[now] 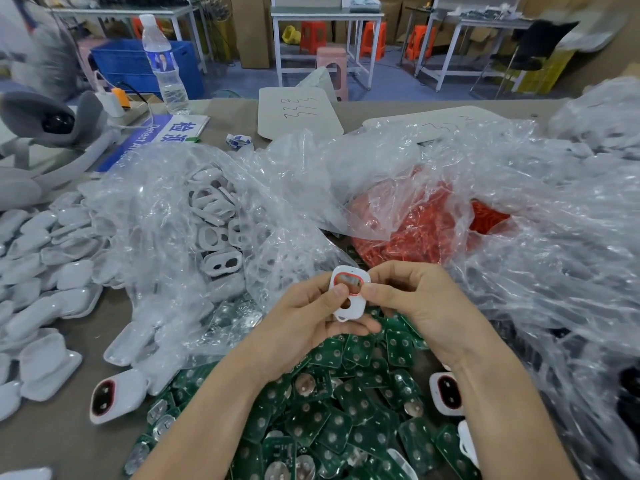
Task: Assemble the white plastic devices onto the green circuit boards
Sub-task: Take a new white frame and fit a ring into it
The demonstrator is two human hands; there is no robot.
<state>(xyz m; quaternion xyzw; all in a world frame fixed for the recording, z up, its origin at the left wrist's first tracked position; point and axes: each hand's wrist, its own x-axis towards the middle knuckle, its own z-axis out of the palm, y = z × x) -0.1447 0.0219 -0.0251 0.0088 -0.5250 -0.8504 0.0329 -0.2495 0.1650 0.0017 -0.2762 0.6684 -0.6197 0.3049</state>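
Both hands' fingers (341, 290) pinch white shell (348, 293) above green boards (332, 424).

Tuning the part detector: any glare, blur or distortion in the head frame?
Head view: centre sharp, white shell between left hand and right hand reads cleanly; clear bags throw bright glare; top corners smear; wide-angle bowing tilts the water bottle and far benches; lighting even, shadows soft over the green boards.
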